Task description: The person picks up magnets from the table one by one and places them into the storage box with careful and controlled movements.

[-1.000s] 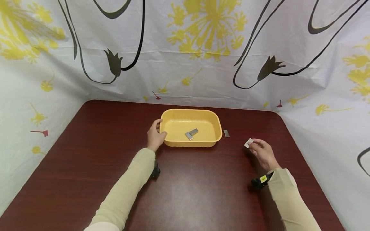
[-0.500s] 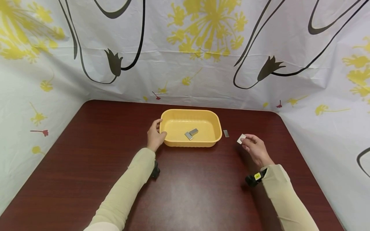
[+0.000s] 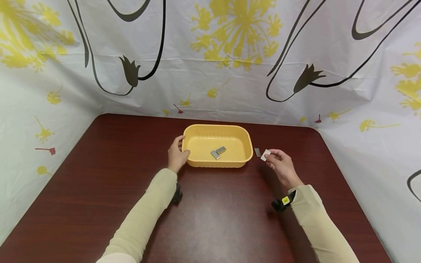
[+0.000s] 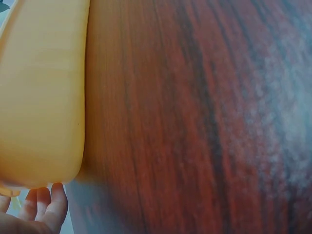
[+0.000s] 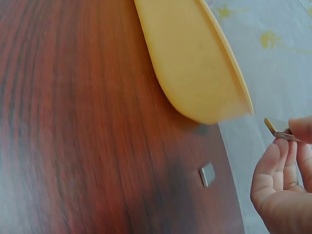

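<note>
A yellow plastic basin [image 3: 217,164] stands toward the table's far side, with two small silver-grey rectangular blocks lying in it, a left block [image 3: 215,155] and a right block [image 3: 221,150]. My left hand [image 3: 177,155] holds the basin's left end, thumb at the rim; in the left wrist view its fingers [image 4: 58,204] touch the end wall. Between thumb and fingertips, my right hand [image 3: 283,166] pinches a small flat silver-white block [image 3: 265,155] above the table, right of the basin. Another thin grey block [image 3: 257,152] lies on the table beside the basin's right end.
The dark red wooden table [image 3: 210,219] has rounded far corners. A white patterned cloth [image 3: 210,95] hangs behind it and along both sides. Each wrist wears a small black camera, the right camera [image 3: 279,205] near the tabletop.
My right hand has moved left and slightly away from me with the pinched block, close to the block on the table. My left hand and the basin stay in place.
</note>
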Available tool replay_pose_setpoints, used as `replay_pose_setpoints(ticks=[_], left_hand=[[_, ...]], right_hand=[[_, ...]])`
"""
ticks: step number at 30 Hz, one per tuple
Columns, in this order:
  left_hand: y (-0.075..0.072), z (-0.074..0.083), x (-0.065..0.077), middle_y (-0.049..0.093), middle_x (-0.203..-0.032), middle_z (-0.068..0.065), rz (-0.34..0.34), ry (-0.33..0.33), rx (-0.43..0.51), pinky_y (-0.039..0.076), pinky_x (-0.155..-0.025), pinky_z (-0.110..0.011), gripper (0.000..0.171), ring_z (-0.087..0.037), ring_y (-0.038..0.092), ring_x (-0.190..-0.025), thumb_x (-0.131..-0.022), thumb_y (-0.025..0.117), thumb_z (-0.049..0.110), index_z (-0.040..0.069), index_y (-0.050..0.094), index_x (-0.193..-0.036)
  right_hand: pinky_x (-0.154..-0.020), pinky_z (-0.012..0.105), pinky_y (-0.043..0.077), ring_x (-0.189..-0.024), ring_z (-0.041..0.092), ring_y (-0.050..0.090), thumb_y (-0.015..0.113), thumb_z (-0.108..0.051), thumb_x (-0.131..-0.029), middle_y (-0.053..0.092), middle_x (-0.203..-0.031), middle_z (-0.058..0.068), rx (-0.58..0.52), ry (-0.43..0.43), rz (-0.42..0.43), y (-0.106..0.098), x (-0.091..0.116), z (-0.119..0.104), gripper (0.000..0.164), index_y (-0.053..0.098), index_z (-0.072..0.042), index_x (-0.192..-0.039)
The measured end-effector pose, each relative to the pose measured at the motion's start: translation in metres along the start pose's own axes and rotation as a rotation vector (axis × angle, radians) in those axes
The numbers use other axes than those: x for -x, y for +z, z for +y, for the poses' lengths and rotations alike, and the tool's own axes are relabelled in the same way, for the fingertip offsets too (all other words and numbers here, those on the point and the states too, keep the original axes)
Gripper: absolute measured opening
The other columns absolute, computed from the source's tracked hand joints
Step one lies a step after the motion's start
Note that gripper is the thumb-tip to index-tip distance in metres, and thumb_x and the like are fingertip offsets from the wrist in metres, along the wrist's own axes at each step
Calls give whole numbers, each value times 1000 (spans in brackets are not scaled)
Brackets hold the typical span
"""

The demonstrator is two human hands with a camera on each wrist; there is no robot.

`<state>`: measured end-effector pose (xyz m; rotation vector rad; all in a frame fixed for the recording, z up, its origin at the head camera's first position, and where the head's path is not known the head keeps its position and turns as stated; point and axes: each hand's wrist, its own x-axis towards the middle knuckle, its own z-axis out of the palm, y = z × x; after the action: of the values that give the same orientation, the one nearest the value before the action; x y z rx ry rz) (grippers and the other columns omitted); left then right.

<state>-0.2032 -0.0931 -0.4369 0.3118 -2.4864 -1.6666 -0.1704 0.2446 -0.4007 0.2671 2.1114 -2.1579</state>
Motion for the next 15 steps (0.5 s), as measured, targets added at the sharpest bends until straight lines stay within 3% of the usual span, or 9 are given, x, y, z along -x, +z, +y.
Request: replay_pose_setpoints(ticks=[8, 15], left_hand=[[0, 0, 1, 55, -112, -14, -3, 0, 4, 50, -69, -35, 56, -24, 55, -92, -74, 54, -4, 15, 47, -126], [-1, -1, 0, 55, -112, -14, 0, 2, 7, 49, -69, -35, 56, -24, 55, -92, -73, 55, -3, 15, 47, -126]], right_hand=[[-74, 21, 47, -78, 4, 55, 59, -11, -86, 55, -86, -6, 67, -16, 29, 22, -3, 1, 20, 50, -7, -103], [-77, 25, 48, -81, 8, 55, 59, -12, -87, 54, -89, -3, 152, -42, 8, 40, -8, -4, 30, 49, 0, -112]])
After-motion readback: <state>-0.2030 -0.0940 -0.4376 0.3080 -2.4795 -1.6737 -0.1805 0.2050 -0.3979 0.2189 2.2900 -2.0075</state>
